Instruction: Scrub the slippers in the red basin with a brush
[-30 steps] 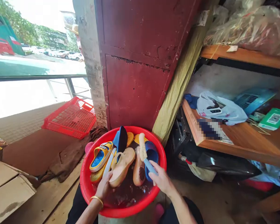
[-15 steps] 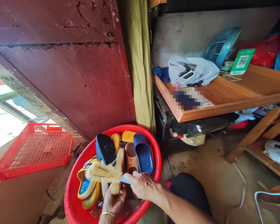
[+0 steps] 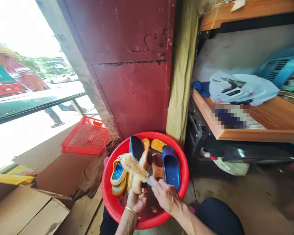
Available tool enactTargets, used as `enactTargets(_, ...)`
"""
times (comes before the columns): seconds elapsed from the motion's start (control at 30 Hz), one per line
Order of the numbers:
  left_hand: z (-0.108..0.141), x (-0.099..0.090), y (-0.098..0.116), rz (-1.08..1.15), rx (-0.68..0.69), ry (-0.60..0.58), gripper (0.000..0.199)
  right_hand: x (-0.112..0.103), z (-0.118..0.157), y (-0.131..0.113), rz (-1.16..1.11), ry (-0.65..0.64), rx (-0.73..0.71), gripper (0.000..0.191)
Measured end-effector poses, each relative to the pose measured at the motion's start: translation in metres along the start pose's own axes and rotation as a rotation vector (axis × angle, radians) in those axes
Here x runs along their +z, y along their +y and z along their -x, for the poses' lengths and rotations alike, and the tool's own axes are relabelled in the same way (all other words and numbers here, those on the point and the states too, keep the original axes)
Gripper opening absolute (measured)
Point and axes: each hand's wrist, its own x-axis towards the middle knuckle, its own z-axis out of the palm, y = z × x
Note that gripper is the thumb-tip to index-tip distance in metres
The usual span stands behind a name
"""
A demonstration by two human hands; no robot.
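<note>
In the lower middle of the frame stands a red basin (image 3: pixel 110 204) with dark water and several slippers inside. The left hand (image 3: pixel 136 201), with a gold bangle on the wrist, is closed around the lower end of a tan slipper (image 3: pixel 141 169) and holds it upright over the basin. The right hand (image 3: pixel 166 196) is closed on the light blue handle of a scrub brush (image 3: pixel 134 166); the bristle head points to the upper left and lies against the tan slipper — it seems to touch its side, but the view is a little blurred there. Behind them in the basin are a dark blue slipper (image 3: pixel 171 166) on the right, a yellow-and-blue slipper (image 3: pixel 118 172) on the left, and a dark sole (image 3: pixel 136 147) standing on edge. To the left of the basin, a red plastic crate (image 3: pixel 87 136) lies on the floor, and a cardboard box (image 3: pixel 26 212) fills the lower left corner. At the right, a wooden shelf (image 3: pixel 271 125) carries a white plastic bag (image 3: pixel 240 88).
</note>
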Motion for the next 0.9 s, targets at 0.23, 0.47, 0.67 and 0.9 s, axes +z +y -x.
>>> enactTargets(0.23, 0.003, 0.004, -0.008, 0.153, -0.035, -0.147, 0.041, -0.001, -0.013, 0.028, -0.013, 0.152, 0.042, 0.052)
enactTargets(0.47, 0.000, -0.004, -0.005, 0.241, -0.140, -0.279, 0.026, 0.015, -0.007, 0.035, -0.107, 0.132, -0.090, 0.052)
enactTargets(0.67, -0.001, 0.000, -0.004, 0.315, -0.115, -0.269, 0.026, 0.018, -0.011, 0.052, -0.108, 0.203, -0.026, 0.054)
enactTargets(0.9, 0.005, 0.004, -0.004, 0.107, 0.021, -0.157, 0.027, 0.010, -0.021, 0.049, -0.115, 0.136, 0.116, 0.055)
